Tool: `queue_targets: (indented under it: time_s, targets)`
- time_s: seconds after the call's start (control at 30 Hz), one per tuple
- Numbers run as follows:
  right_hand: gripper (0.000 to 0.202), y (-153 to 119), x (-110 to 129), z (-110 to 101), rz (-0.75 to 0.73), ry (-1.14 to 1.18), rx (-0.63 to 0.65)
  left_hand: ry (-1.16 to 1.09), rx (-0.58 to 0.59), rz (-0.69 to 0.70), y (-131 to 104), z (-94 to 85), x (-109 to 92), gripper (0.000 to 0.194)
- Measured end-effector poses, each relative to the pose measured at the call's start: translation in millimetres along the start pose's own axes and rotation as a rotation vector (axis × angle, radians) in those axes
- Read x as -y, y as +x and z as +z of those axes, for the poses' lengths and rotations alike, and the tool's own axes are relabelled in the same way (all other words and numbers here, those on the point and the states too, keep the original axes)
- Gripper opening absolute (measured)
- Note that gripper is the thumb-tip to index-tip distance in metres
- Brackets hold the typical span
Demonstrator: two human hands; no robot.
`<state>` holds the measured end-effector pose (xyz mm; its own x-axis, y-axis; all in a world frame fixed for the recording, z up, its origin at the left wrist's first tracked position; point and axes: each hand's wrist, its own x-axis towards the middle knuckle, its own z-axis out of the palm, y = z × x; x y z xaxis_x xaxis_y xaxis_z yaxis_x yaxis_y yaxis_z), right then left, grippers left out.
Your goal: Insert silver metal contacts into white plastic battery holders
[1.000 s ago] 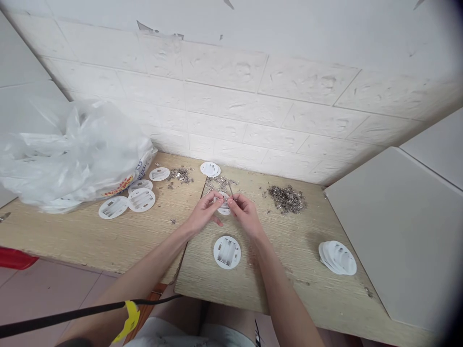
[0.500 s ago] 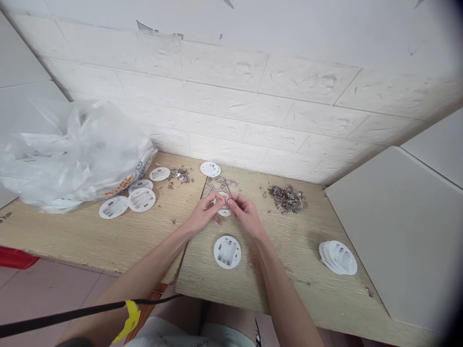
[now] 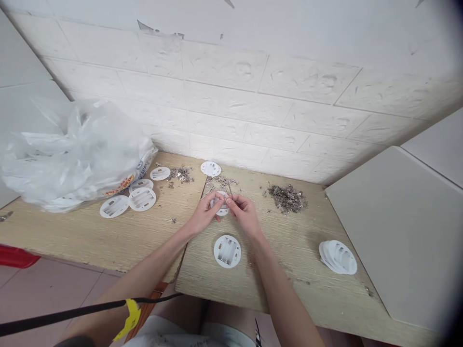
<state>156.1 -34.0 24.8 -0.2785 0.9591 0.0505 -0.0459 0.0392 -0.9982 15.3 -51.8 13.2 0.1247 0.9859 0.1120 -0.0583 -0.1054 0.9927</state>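
Note:
My left hand (image 3: 205,213) grips the rim of a white round plastic battery holder (image 3: 221,210) just above the wooden table. My right hand (image 3: 245,212) pinches a thin dark metal tool (image 3: 230,187) that points up and away, its kind too small to make out. Both sets of fingertips meet over the disc and partly hide it. Nearer to me, another white battery holder (image 3: 227,251) with long slots lies flat between my forearms.
Heaps of small metal contacts (image 3: 287,199) lie right of my hands and farther left (image 3: 181,174). A stack of discs (image 3: 338,257) stands at the right, several more discs (image 3: 142,199) at the left beside a full plastic bag (image 3: 75,154). A wall (image 3: 224,111) closes the back.
The disc in my left hand has moved slightly left and shows more of its face. My right fingers stay on the thin tool beside it.

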Motion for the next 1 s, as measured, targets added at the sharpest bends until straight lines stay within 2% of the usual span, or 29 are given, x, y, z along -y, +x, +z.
queue_targets:
  time_s: [0.4, 0.7, 0.87, 1.0]
  targets:
    - [0.032, -0.9, -0.5, 0.5, 0.065, 0.072, 0.013, 0.021, 0.038, 0.015, 0.0, -3.0, -2.5, 0.025]
    - [0.030, 3.7, -4.1, -11.1, 0.010, -0.081, -0.047, 0.046, -0.015, -0.020, 0.8, -1.8, 0.4, 0.028]
    - [0.028, 5.5, -5.7, -16.8, -0.010, -0.155, -0.155, -0.056, -0.017, -0.026, -1.2, 0.8, -0.6, 0.057]
    - [0.028, 6.2, -6.3, -17.1, -0.030, -0.188, -0.158, -0.074, 0.015, -0.026, -1.6, 2.6, -1.1, 0.060]
